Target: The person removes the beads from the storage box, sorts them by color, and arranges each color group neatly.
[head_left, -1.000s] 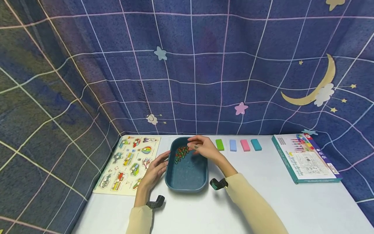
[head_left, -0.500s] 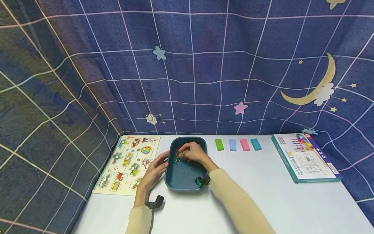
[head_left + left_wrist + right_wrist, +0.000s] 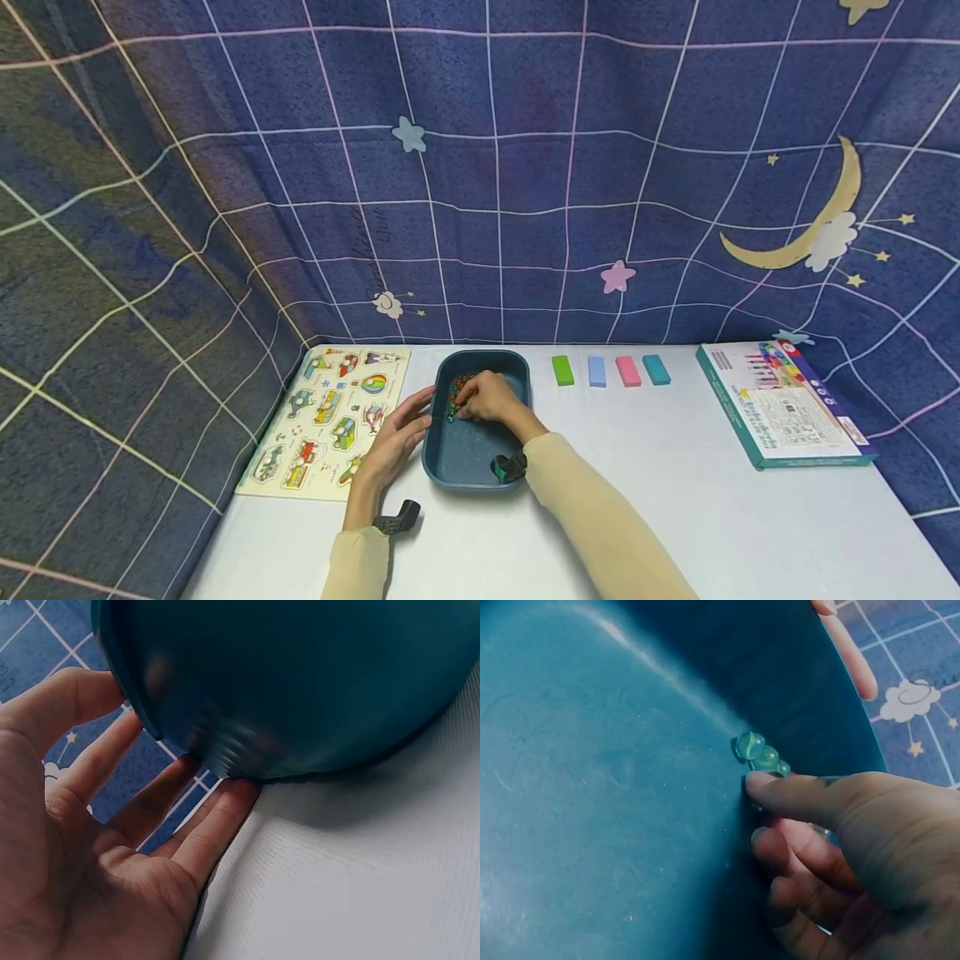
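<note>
Small glass marbles (image 3: 766, 759), green and red in the head view, lie along the left side of a dark teal tub (image 3: 468, 467). My right hand (image 3: 491, 397) reaches down inside the tub, its thumb and curled fingers right at the marbles. In the right wrist view the thumb tip is beside a short row of green marbles; whether any marble is pinched under it, I cannot tell. My left hand (image 3: 400, 433) rests against the tub's left outer side. In the left wrist view its fingertips (image 3: 240, 791) touch the wall with the fingers fairly straight.
A picture puzzle board (image 3: 330, 417) lies left of the tub, partly behind the left hand. Green (image 3: 562, 371), light blue (image 3: 597, 372), pink (image 3: 628, 372) and teal blocks (image 3: 656, 370) stand in a row behind right. A flat box (image 3: 783, 408) lies far right. A patterned curtain (image 3: 525, 208) hangs behind.
My right hand has come from the tub's far right rim down and left into the marbles, its fingers curling in. The left hand has stayed at the tub's side.
</note>
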